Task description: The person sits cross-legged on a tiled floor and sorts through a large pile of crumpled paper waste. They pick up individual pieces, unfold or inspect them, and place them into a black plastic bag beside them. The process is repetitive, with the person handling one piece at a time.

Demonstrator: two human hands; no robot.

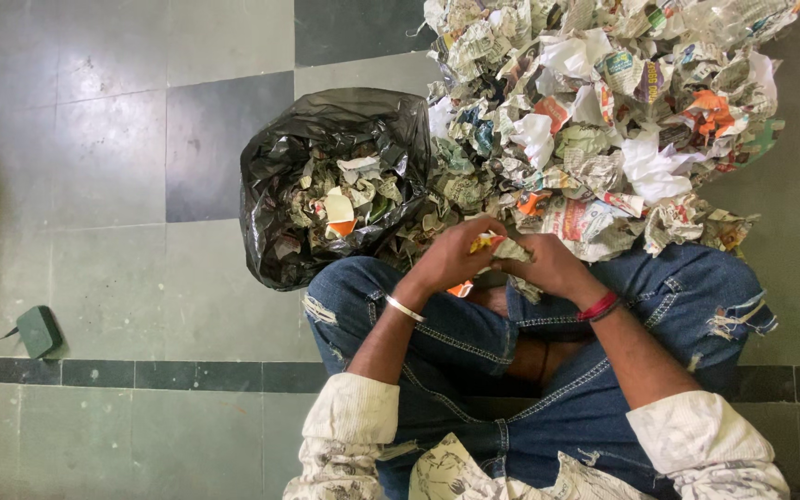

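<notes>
Paper wad (502, 248), crumpled newsprint with a yellow patch, clamped between both hands just above the lap, at the near edge of the heap.

Then, by size:

Floor (104, 167) of grey-green tiles with darker squares and a dark strip running across below.

Heap (594, 111) of crumpled newspaper wads, filling the upper right, spilling down to the knees, touching the bag on its left side.

Jeans (474, 333), blue and ripped at both knees, legs crossed on the floor under the hands.

Bag (280, 185), black plastic, mouth open, standing just left of the heap and against the left knee, partly filled with more crumpled wads.

Sleeves (349, 407), pale and pushed up to the elbows.

Left hand (451, 259), fingers curled over the wad from the left, metal bangle (406, 308) on the wrist.

Right hand (553, 264), closed on the wad from the right, touching the left hand, red band (599, 306) on the wrist.

Small green box (39, 331) with a cord, lying on the floor at far left, well apart from everything else.
</notes>
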